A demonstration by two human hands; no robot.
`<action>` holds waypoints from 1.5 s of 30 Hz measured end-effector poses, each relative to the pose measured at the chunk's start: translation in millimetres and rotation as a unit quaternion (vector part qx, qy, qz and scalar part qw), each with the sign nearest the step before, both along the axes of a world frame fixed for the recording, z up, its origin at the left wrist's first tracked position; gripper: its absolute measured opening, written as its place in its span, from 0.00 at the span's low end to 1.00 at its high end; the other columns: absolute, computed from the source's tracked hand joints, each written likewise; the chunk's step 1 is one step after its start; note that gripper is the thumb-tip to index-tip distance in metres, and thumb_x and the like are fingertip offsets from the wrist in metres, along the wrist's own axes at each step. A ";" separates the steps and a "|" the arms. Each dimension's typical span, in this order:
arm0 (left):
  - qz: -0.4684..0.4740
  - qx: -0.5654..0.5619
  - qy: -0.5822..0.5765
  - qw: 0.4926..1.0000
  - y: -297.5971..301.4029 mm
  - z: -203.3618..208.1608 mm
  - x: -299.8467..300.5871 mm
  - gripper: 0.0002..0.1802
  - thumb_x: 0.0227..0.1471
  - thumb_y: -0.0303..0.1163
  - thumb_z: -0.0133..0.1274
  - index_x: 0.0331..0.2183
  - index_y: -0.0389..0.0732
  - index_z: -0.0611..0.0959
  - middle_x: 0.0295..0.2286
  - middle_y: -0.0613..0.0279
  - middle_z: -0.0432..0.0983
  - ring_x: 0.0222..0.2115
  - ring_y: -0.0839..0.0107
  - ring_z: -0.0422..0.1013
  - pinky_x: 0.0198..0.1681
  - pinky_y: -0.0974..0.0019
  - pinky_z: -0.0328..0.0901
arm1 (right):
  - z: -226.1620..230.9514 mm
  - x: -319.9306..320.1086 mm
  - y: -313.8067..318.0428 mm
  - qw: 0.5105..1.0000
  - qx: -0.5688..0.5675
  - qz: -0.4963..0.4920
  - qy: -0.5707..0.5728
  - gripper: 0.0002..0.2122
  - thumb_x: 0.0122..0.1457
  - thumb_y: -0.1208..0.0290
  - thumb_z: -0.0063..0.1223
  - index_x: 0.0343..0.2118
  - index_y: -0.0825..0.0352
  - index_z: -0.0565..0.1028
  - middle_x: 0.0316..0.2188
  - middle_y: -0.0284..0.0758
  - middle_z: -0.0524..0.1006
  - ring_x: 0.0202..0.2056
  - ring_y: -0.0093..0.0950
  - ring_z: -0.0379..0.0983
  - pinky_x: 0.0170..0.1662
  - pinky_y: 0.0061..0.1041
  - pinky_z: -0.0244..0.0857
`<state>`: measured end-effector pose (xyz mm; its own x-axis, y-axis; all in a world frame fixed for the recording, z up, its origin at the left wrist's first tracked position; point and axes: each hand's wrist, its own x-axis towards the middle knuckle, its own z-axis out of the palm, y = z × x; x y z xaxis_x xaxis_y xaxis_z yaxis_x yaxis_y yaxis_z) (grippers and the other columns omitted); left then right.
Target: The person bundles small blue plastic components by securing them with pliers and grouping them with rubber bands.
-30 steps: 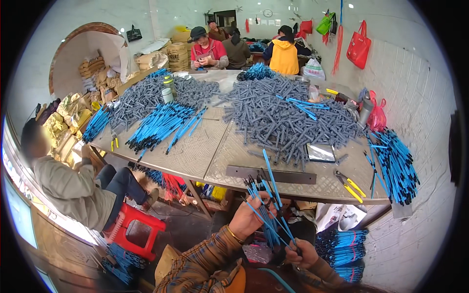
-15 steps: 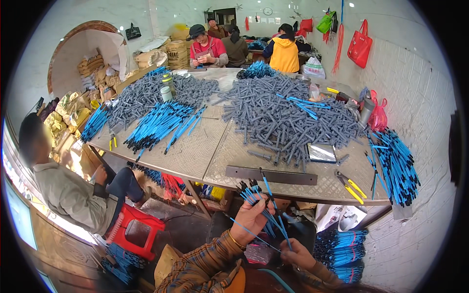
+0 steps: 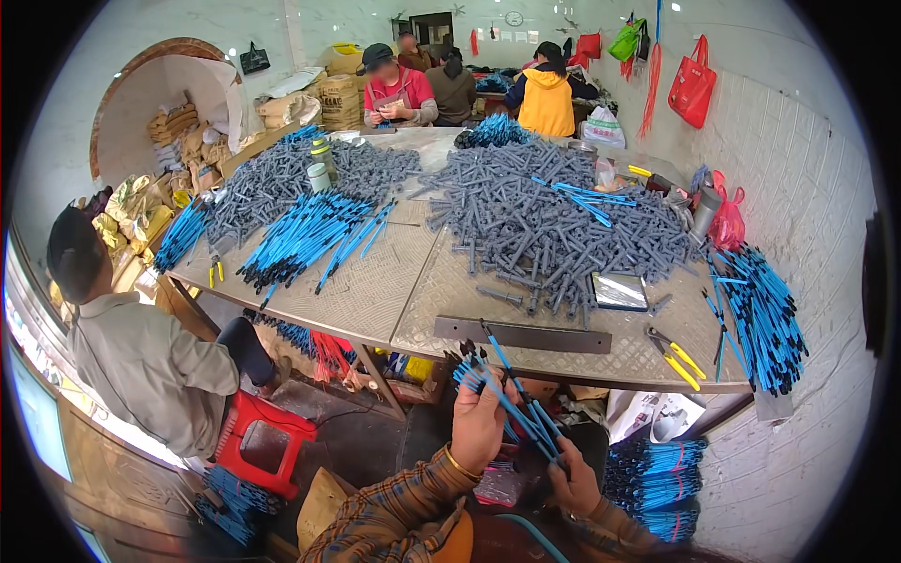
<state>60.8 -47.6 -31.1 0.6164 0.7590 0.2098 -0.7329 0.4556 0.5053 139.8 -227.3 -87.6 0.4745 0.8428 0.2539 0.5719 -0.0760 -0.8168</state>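
Just off the table's near edge, my left hand (image 3: 477,427) is closed around a bunch of thin blue rods with black ends (image 3: 540,424). Their dark tips poke up above its fingers. Lower and to the right, my right hand (image 3: 574,480) grips the lower part of some of these rods, which slant between the two hands. How many each hand holds is hidden by the fingers. A flat dark metal bar (image 3: 522,335) lies along the table edge beyond my hands.
Grey plastic plugs (image 3: 554,225) are heaped across the table (image 3: 375,310). Blue rods (image 3: 765,319) pile up at the right corner, near yellow-handled pliers (image 3: 676,358). A person (image 3: 155,357) sits at left beside a red stool (image 3: 267,441). Bundled rods (image 3: 668,474) stand below right.
My right hand has moved up and slightly right along the rods. The single rod that stuck out below my left wrist no longer shows there. The seated person at left has turned away.
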 end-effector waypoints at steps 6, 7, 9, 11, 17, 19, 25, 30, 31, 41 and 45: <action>0.089 0.008 0.051 0.995 -3.1 9.6 -1.5 0.05 0.55 0.30 0.43 0.34 0.41 0.70 0.23 0.64 0.67 0.25 0.73 0.64 0.33 0.70 0.62 | 12.4 8.5 6.3 0.997 0.036 0.023 -0.066 0.16 0.54 0.75 0.43 0.47 0.67 0.66 0.25 0.41 0.72 0.25 0.39 0.71 0.29 0.28 0.65; 0.084 -0.004 0.051 0.995 -2.4 9.8 -1.5 0.05 0.56 0.30 0.42 0.34 0.41 0.70 0.22 0.64 0.67 0.24 0.74 0.64 0.33 0.70 0.63 | 12.2 10.9 6.0 0.996 0.036 0.020 -0.074 0.16 0.54 0.76 0.43 0.47 0.68 0.66 0.24 0.40 0.71 0.24 0.37 0.70 0.29 0.27 0.65; 0.098 0.025 0.049 0.994 -2.7 11.0 -1.6 0.05 0.56 0.31 0.42 0.34 0.41 0.70 0.22 0.65 0.67 0.24 0.74 0.64 0.32 0.70 0.62 | 11.3 15.3 4.6 0.995 0.036 0.015 -0.090 0.15 0.54 0.79 0.42 0.46 0.68 0.66 0.22 0.38 0.70 0.23 0.31 0.70 0.27 0.24 0.63; 0.124 0.083 0.045 0.988 -3.6 11.8 -2.3 0.05 0.56 0.31 0.42 0.34 0.41 0.70 0.21 0.65 0.66 0.23 0.75 0.63 0.31 0.70 0.62 | 12.0 20.0 5.1 0.995 0.030 0.011 -0.099 0.15 0.54 0.78 0.41 0.46 0.68 0.66 0.22 0.38 0.71 0.23 0.31 0.70 0.27 0.24 0.64; -0.004 -0.031 0.025 0.999 7.5 15.1 -9.6 0.06 0.56 0.33 0.42 0.32 0.41 0.70 0.19 0.68 0.62 0.21 0.76 0.58 0.26 0.71 0.57 | 8.8 36.4 4.8 0.993 0.030 -0.054 -0.104 0.13 0.54 0.75 0.42 0.44 0.67 0.68 0.22 0.39 0.73 0.25 0.36 0.72 0.28 0.28 0.65; -0.088 -0.104 0.014 0.990 5.0 21.5 -13.7 0.07 0.56 0.33 0.42 0.31 0.40 0.70 0.17 0.69 0.60 0.20 0.76 0.57 0.24 0.72 0.55 | 11.4 33.1 5.7 0.995 0.016 -0.046 -0.083 0.13 0.55 0.75 0.42 0.44 0.67 0.69 0.23 0.39 0.73 0.25 0.36 0.72 0.28 0.28 0.65; -0.177 -0.037 -0.015 0.983 9.8 1.6 -20.9 0.08 0.56 0.32 0.42 0.32 0.39 0.73 0.16 0.69 0.59 0.19 0.76 0.56 0.25 0.72 0.55 | 2.0 14.9 1.5 0.993 -0.096 -0.006 0.065 0.12 0.56 0.70 0.43 0.42 0.66 0.70 0.27 0.40 0.74 0.29 0.35 0.73 0.32 0.27 0.66; -0.201 0.005 0.091 0.975 7.5 -11.0 -6.8 0.08 0.54 0.30 0.43 0.33 0.37 0.74 0.20 0.64 0.67 0.21 0.74 0.63 0.28 0.70 0.60 | -22.4 55.0 -15.8 0.986 -0.049 0.018 -0.157 0.13 0.56 0.64 0.42 0.41 0.66 0.70 0.33 0.42 0.73 0.34 0.37 0.72 0.37 0.29 0.66; -0.195 0.035 0.124 0.972 5.6 -14.2 -3.9 0.08 0.54 0.29 0.44 0.34 0.36 0.74 0.21 0.63 0.70 0.22 0.73 0.65 0.29 0.70 0.62 | -13.4 71.3 -22.1 0.983 -0.068 0.000 -0.173 0.14 0.56 0.63 0.41 0.40 0.65 0.70 0.34 0.42 0.73 0.35 0.38 0.71 0.38 0.30 0.66; -0.362 0.224 0.330 0.843 0.3 -40.5 -8.1 0.12 0.53 0.28 0.45 0.40 0.35 0.74 0.39 0.52 0.73 0.41 0.63 0.70 0.46 0.63 0.63 | 45.2 305.1 -105.6 0.810 -0.207 -0.385 -0.391 0.08 0.51 0.71 0.43 0.32 0.69 0.71 0.29 0.46 0.73 0.32 0.44 0.70 0.35 0.35 0.66; -0.405 0.220 0.317 0.829 2.0 -55.7 -10.8 0.14 0.53 0.27 0.44 0.42 0.35 0.73 0.40 0.53 0.72 0.43 0.64 0.68 0.48 0.62 0.61 | 15.6 390.7 -158.5 0.685 -0.454 -0.415 -0.391 0.08 0.50 0.74 0.41 0.32 0.64 0.73 0.33 0.39 0.74 0.36 0.36 0.72 0.38 0.34 0.68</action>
